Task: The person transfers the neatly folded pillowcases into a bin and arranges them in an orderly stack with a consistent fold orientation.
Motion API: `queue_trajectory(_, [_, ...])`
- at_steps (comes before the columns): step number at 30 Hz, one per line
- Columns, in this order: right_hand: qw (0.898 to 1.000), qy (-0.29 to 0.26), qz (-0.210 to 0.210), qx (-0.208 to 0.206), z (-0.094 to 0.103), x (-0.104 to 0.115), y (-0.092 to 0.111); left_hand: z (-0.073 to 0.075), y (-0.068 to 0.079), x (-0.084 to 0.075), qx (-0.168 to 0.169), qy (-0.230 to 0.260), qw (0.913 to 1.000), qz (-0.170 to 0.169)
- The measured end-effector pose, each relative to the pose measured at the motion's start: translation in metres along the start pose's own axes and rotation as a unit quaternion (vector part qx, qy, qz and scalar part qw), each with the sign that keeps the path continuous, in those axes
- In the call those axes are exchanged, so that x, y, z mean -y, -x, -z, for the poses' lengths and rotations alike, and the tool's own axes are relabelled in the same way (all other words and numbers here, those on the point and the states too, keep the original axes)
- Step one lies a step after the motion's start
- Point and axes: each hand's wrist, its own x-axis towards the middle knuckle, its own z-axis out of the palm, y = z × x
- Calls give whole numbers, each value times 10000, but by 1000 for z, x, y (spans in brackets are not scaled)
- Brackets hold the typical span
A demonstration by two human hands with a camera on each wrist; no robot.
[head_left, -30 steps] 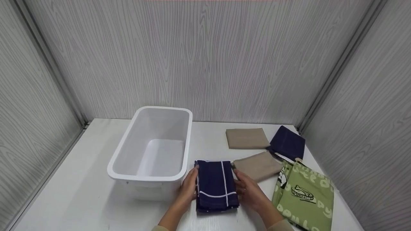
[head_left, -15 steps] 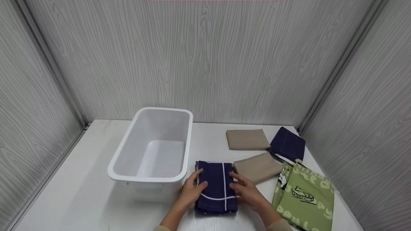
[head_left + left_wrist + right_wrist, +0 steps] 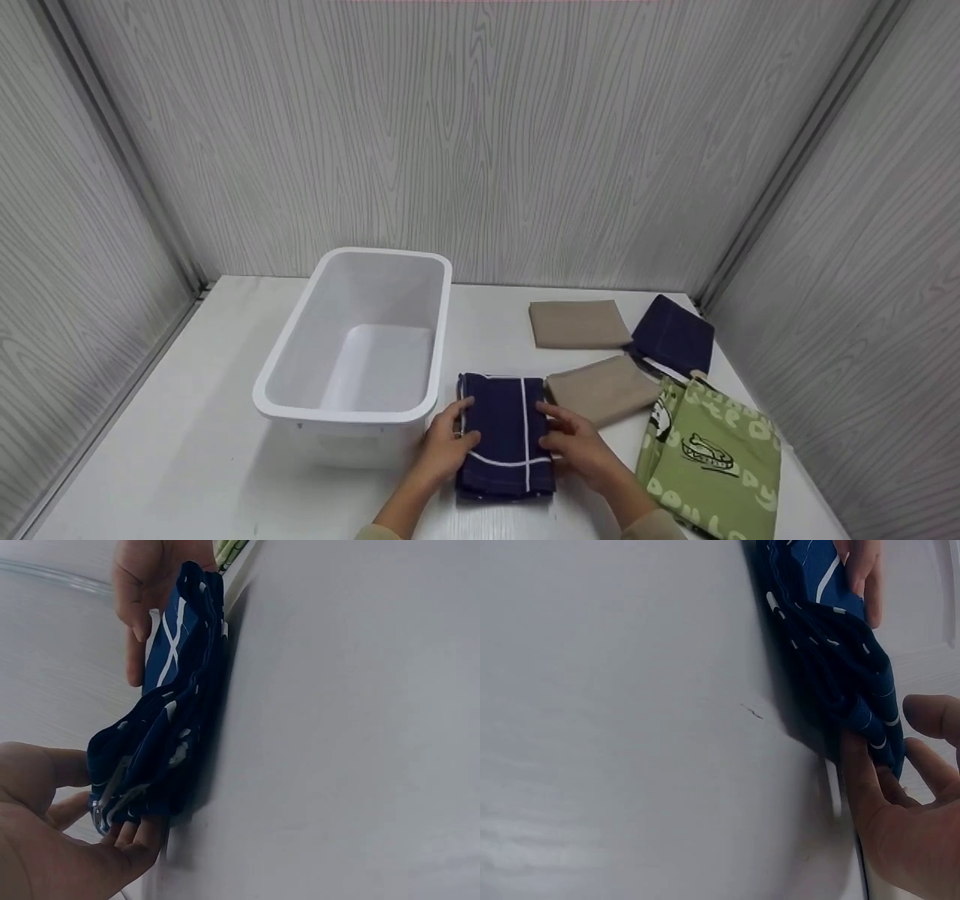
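A folded navy cloth point(image 3: 496, 427) with white lines lies on the table in front of me, its many layers showing along the near edge in both wrist views. My left hand point(image 3: 445, 451) grips its left side, thumb on top and fingers tucked beneath the layers point(image 3: 142, 754). On the right side, my right hand point(image 3: 583, 448) holds the cloth's edge. In the right wrist view, some fingers point(image 3: 862, 772) reach under the fold while the thumb point(image 3: 930, 716) stands close above it.
A deep white plastic bin point(image 3: 349, 415) stands left of the cloth. To the right lie two folded beige cloths point(image 3: 579, 325), a plain navy one point(image 3: 673, 335) at the back, and a folded green printed cloth point(image 3: 716, 465) near the right edge. Wood-grain panels point(image 3: 480, 150) enclose the table.
Both hands have shifted from the cloth's sides so that thumbs and fingertips now come over its top edges. The cloth has barely moved.
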Motion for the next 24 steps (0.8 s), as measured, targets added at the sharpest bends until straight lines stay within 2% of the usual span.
queue_trajectory(8, [9998,81,102,-116,1,4,4,-1,-1,-7,-14,-264,9996,-41])
queue_trajectory(24, [9993,-71,355,-55,3,15,7,2,-1,-22,96,135,9996,-211])
